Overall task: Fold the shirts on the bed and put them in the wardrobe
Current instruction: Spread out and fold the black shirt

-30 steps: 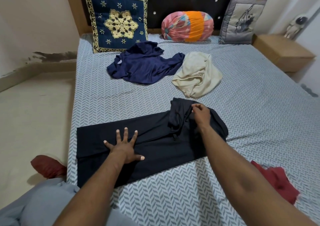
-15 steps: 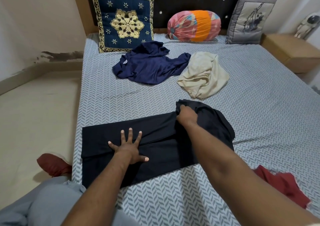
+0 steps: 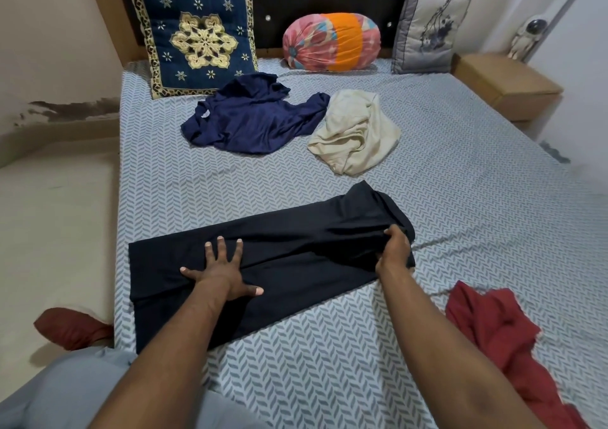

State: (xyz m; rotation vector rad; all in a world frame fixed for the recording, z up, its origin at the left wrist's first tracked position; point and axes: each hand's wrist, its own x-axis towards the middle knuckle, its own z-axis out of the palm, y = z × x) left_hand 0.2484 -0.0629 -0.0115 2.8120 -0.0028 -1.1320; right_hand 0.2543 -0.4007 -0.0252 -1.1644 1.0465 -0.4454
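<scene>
A black shirt (image 3: 289, 247) lies as a long folded strip across the near part of the bed (image 3: 477, 205). My left hand (image 3: 220, 270) presses flat on its left half, fingers spread. My right hand (image 3: 394, 247) grips the fabric at the strip's right end, fingers curled into the cloth. Farther up the bed a navy shirt (image 3: 250, 119) lies crumpled, with a cream shirt (image 3: 358, 132) bunched just to its right. A red shirt (image 3: 493, 326) lies rumpled at the near right, beside my right forearm. No wardrobe is in view.
A blue and gold cushion (image 3: 197, 33), a pink and orange bolster (image 3: 332, 42) and a grey cushion (image 3: 427, 30) lean on the dark headboard. A wooden bedside table (image 3: 506, 83) stands at the right. A red object (image 3: 72, 328) lies on the floor at the bed's left.
My right hand drew the bunched right part of the black shirt down and to the right, flattening it into the strip. My left hand stayed pressed in place.
</scene>
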